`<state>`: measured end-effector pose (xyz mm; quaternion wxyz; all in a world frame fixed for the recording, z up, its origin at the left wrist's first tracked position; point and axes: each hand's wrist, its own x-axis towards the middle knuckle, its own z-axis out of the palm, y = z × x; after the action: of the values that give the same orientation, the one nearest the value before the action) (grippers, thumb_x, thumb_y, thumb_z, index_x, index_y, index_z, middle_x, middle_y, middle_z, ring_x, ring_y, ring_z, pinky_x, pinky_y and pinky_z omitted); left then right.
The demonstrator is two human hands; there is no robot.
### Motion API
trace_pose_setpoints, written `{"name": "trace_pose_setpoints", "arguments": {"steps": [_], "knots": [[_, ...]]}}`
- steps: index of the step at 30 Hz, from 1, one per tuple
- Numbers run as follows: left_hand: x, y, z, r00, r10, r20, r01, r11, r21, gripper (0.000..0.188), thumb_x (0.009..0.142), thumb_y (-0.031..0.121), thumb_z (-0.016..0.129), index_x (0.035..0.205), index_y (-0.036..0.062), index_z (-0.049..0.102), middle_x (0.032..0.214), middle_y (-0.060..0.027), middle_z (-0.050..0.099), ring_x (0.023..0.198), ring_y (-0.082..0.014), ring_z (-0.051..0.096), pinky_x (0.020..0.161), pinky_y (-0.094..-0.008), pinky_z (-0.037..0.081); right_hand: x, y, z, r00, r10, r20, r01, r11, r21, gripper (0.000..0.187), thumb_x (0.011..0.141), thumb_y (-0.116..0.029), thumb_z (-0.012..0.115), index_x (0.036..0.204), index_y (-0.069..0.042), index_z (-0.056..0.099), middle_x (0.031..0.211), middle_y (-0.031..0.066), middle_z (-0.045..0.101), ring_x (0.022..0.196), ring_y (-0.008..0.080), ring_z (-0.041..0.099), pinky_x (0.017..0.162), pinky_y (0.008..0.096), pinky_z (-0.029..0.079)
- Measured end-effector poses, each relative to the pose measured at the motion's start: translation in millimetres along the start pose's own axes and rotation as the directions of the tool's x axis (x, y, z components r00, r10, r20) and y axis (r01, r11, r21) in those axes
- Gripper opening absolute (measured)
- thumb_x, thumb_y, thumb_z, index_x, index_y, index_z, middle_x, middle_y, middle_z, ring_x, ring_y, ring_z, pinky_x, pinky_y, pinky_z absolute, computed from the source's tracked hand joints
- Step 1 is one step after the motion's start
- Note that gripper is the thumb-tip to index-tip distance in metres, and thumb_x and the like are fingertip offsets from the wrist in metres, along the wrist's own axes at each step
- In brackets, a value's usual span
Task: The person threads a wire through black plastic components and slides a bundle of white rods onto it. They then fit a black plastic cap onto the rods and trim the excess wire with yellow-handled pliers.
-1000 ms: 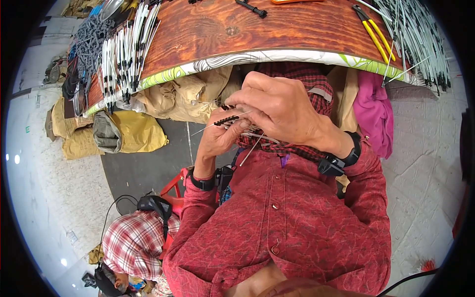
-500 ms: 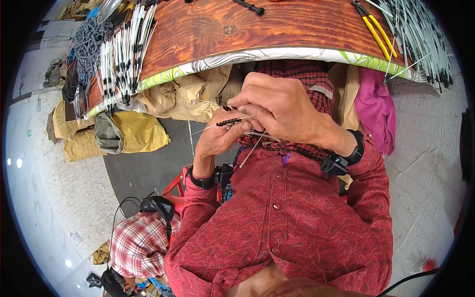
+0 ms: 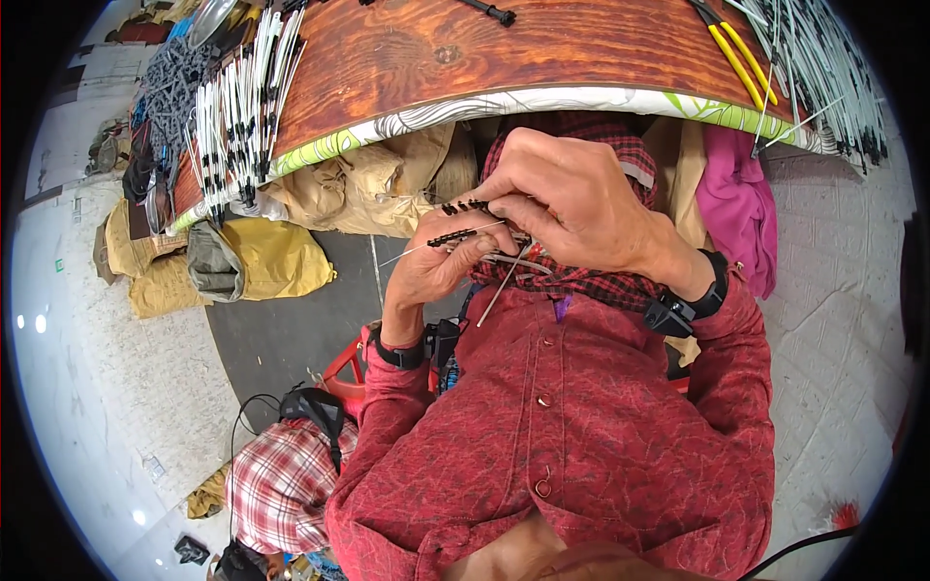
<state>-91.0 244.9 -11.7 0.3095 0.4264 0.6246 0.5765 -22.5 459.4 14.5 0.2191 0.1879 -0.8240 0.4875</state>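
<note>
Above my lap, my left hand (image 3: 438,259) is closed around several thin pale rods. A small black ribbed piece (image 3: 452,237) sits on a thin wire-like rod across its fingers. One pale rod (image 3: 497,293) slants down out of the grip toward my shirt. Close against it, my right hand (image 3: 586,201) is bent in a pinch at the end of a second black ribbed piece (image 3: 466,206). That piece lies just above the left fingers. The right fingertips partly hide what they grip.
The wooden table (image 3: 387,68) has a patterned cloth edge. On it lie white rods with black ends (image 3: 247,116), another rod pile (image 3: 823,77), yellow-handled pliers (image 3: 741,63) and grey chain-like pieces (image 3: 174,87). A yellow sack (image 3: 281,261) and another person (image 3: 281,484) are at left.
My right hand has shifted slightly right and its fingers have drawn back, so more of the upper black ribbed piece shows. My left hand keeps its hold almost in place.
</note>
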Motion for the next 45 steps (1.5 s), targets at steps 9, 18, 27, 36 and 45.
{"name": "trace_pose_setpoints", "arguments": {"steps": [9, 18, 27, 36, 45], "knots": [[1.1, 3.6, -2.7, 0.997, -0.028, 0.067, 0.027, 1.0, 0.015, 0.017, 0.098, 0.014, 0.063, 0.094, 0.0, 0.071, 0.086, -0.0074, 0.072, 0.077, -0.0207, 0.067, 0.07, -0.0325, 0.053, -2.4, -0.3, 3.3, 0.996, -0.078, -0.048, 0.077, 0.997, -0.017, 0.015, 0.076, -0.004, 0.074, 0.087, -0.004, 0.065, 0.079, 0.0095, 0.056, 0.067, 0.0272, 0.06, 0.056, 0.0371, 0.046], [0.9, 1.0, -3.3, 0.995, -0.07, 0.068, 0.069, 0.997, 0.02, 0.017, 0.099, 0.014, 0.061, 0.096, 0.0005, 0.071, 0.088, -0.0079, 0.073, 0.078, -0.0192, 0.068, 0.07, -0.0303, 0.054, -4.8, -1.7, 7.7, 0.996, 0.047, -0.076, -0.048, 0.999, -0.009, 0.016, 0.079, -0.006, 0.072, 0.095, -0.008, 0.07, 0.078, 0.0079, 0.056, 0.067, 0.0262, 0.06, 0.056, 0.0369, 0.047], [0.1, 4.5, -3.4, 0.998, -0.054, 0.027, 0.053, 0.997, 0.057, 0.016, 0.099, 0.013, 0.061, 0.099, 0.0002, 0.071, 0.091, -0.0082, 0.074, 0.081, -0.0214, 0.07, 0.074, -0.0314, 0.055, -3.6, -1.2, 6.1, 1.0, -0.018, -0.002, 0.017, 0.993, -0.116, 0.025, 0.081, -0.005, 0.069, 0.105, -0.012, 0.073, 0.077, 0.0068, 0.056, 0.068, 0.026, 0.061, 0.058, 0.0364, 0.048], [-0.4, -2.7, 2.8, 0.994, 0.032, -0.107, -0.018, 0.992, 0.127, 0.017, 0.097, 0.014, 0.063, 0.1, 0.0, 0.072, 0.089, -0.0093, 0.074, 0.084, -0.0232, 0.069, 0.074, -0.0334, 0.053, -1.4, -5.4, 8.0, 0.997, 0.01, -0.076, -0.022, 0.989, -0.148, 0.025, 0.079, -0.003, 0.067, 0.101, -0.012, 0.072, 0.077, 0.0062, 0.057, 0.068, 0.0257, 0.061, 0.059, 0.0365, 0.048], [1.6, -7.0, 8.9, 0.973, 0.071, -0.221, -0.031, 0.984, 0.177, 0.017, 0.096, 0.015, 0.065, 0.1, 0.0003, 0.072, 0.087, -0.0089, 0.073, 0.081, -0.0226, 0.067, 0.073, -0.033, 0.052, 2.1, -5.5, 6.4, 0.999, 0.013, -0.05, -0.023, 0.979, -0.203, 0.024, 0.079, -0.003, 0.066, 0.1, -0.013, 0.072, 0.077, 0.0046, 0.058, 0.069, 0.0256, 0.061, 0.061, 0.0372, 0.048]]}}
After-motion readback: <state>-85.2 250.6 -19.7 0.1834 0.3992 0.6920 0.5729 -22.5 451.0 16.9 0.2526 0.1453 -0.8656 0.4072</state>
